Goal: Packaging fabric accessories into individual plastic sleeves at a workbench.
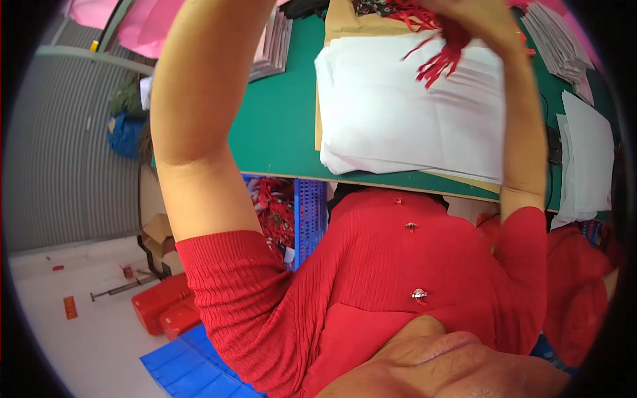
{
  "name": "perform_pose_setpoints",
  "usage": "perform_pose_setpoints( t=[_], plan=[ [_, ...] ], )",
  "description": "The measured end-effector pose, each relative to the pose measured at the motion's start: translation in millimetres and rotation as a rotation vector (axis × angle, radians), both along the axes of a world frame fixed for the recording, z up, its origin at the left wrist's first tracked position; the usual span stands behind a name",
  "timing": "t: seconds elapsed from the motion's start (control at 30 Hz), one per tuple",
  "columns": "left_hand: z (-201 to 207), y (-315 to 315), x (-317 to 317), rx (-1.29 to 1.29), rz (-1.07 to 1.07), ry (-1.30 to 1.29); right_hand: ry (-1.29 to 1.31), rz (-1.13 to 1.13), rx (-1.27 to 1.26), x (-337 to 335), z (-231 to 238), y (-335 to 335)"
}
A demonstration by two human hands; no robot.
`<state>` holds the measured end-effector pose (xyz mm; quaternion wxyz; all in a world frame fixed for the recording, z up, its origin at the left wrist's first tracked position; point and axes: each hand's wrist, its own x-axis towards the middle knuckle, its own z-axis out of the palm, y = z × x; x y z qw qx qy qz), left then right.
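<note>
Both my forearms reach up toward the top of the view, in red ribbed sleeves pushed back to the elbows. My right hand (481,16) is partly cut by the top edge and grips a bunch of red tasselled cords (441,56). The cords dangle over a stack of white sheets (411,119) lying on brown paper on the green table (279,126). My left forearm rises at the left, and its hand is outside the picture above the top edge.
Grey-white stacks of flat paper goods (561,40) lie at the table's far right, with more white sheets (587,159) beside them. A blue crate of red cords (295,212) stands under the table. Red boxes (162,305) and a blue crate (192,365) sit on the floor at the left.
</note>
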<state>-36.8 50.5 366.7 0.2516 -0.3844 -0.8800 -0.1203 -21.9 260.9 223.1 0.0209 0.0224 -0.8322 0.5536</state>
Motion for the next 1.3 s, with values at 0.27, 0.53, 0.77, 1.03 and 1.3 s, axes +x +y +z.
perform_pose_setpoints(
  t=[0.27,0.53,0.77,1.03,1.3],
  plan=[
    [-97.8,-165.6,6.1,0.231,0.171,-0.347,0.204,-0.075,0.499,32.4,8.8,68.5],
    [-277.4,-164.8,75.6,0.317,0.267,-0.541,0.253,0.493,0.798,24.9,-133.0,-54.7],
    [-312.5,-159.4,107.4,0.295,0.189,-0.500,0.082,0.609,1.047,8.9,-147.1,-92.0],
    [-321.0,-146.8,96.6,0.271,0.032,-0.333,0.031,0.619,1.128,4.2,-149.5,-100.7],
    [-325.7,-133.0,83.3,0.186,0.043,-0.353,0.042,0.612,1.169,11.0,-141.5,-105.8]
  ],
)
